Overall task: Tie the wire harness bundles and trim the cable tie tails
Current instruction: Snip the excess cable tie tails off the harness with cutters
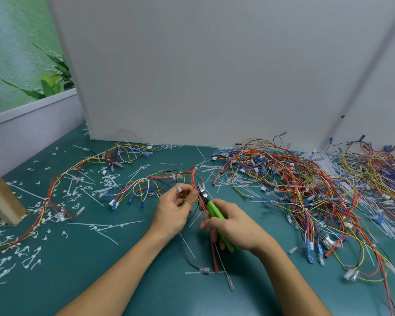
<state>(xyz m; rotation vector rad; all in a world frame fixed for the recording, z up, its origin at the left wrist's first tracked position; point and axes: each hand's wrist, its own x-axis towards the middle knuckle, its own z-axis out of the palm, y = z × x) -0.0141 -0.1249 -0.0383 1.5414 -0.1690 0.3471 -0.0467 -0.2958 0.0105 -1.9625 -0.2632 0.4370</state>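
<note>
In the middle of the bench (123, 258), the left hand (176, 210) pinches the wire harness bundle (155, 178). The right hand (235, 226) grips green cutters (211, 208), blades right beside its wires. A slip could nick a wire or finger.

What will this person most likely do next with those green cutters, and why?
Probably squeeze the green cutters shut: the right hand holds their tips beside the left hand, which pinches the wire bundle, likely to snip a tie tail.
</note>
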